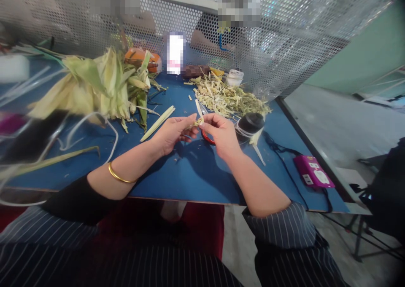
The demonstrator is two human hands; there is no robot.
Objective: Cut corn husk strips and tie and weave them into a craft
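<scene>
My left hand (177,131) and my right hand (220,133) meet above the middle of the blue table, fingertips close together. Between them is a small, knobbly yellowish piece of corn husk (198,122), pinched from both sides. A pale strip of it sticks up past my right fingers; its lower part is hidden by my fingers. Under my right hand lie scissors with red handles (208,138), partly covered. To the left of my left hand, a long folded corn husk strip (157,123) lies on the table. A black spool of white cord (249,124) stands just right of my right hand.
A big bundle of corn husks (104,82) lies at the left, and a heap of husk scraps (224,95) at the back. A lit phone (175,53) leans on the perforated metal screen (186,19). A purple power box (313,171) with black cables lies at the right edge.
</scene>
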